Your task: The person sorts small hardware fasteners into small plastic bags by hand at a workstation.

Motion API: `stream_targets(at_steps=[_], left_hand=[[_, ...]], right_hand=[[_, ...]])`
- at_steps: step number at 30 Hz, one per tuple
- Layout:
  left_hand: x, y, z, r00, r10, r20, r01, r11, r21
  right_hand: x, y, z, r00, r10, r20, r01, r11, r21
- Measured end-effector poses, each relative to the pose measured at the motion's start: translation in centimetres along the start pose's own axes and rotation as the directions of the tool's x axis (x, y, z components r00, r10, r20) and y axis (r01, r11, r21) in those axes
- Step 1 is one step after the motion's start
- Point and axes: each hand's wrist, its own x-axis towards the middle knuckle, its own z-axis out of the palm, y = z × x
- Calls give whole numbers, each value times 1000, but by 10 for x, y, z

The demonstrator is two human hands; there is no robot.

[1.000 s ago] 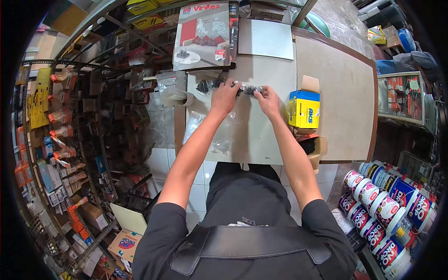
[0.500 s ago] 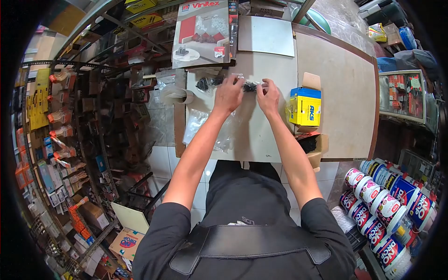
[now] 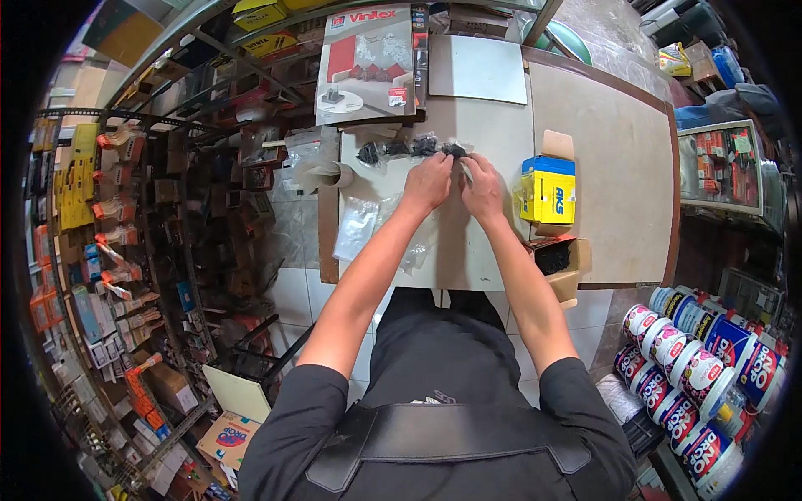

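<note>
Fingertips of L hand (image 3: 428,184) & R hand (image 3: 483,189) both at near edge of rightmost clear packet (image 3: 454,149), upper ctr of frame. L from its left, R from its right. Can't tell if I'm pinching it or just touching; tips too small/hidden. Packet has black contents, sits on table (image 3: 501,129) at right end of a row w/ other black-filled packets (image 3: 395,148).

Risks, IMO: if packet mouth's open (can't see) & gets tilted, contents could spill. If L hand swings left, could bump the next packet, as they sit close. Loose clear bags (image 3: 355,230) lie by L forearm (image 3: 368,263), ctr-left; thin film, could snag on arm & slide. Open carton (image 3: 578,257), black stuff inside, right of ctr, is near R forearm (image 3: 526,280) at table's near edge; elbow knock could tip it off. AKS box (image 3: 549,200) just above it, could get shoved too.
</note>
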Motion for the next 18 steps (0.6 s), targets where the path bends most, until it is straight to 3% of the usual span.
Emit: stream_targets(at_steps=[5, 7, 8, 9, 10, 11, 13, 15, 18], left_hand=[[-7, -2, 3, 998, -36, -53, 33, 997, -63], [-19, -7, 0, 980, -39, -197, -7, 973, -232], [-27, -8, -6, 979, -39, -202, -9, 973, -229], [-37, -8, -16, 964, -103, -245, 14, 940, -340], [-51, -7, -27, 944, -173, -280, 31, 894, -448], [-66, -7, -37, 942, -176, -287, 31, 895, -444], [-97, -6, -55, 873, -410, -262, 212, 805, -555], [-129, -17, -55, 838, -450, -308, 251, 820, -514], [-173, -24, -49, 797, -488, -357, 312, 838, -448]], right_hand=[[-1, -3, 0, 999, 38, 5, -38, 999, -14], [-10, -3, -1, 999, 35, -30, -35, 999, -13], [-15, -4, -1, 997, 35, -67, -36, 999, -12], [-19, -5, -3, 997, 28, -69, -29, 1000, -10], [-26, -8, -4, 987, 162, 14, -162, 984, 71], [-33, -12, -4, 953, 284, 106, -297, 945, 139], [-49, -13, 5, 946, 301, 121, -322, 920, 224], [-64, -27, 6, 907, 382, 178, -421, 845, 329], [-84, -53, 5, 901, 354, 252, -427, 827, 366]])
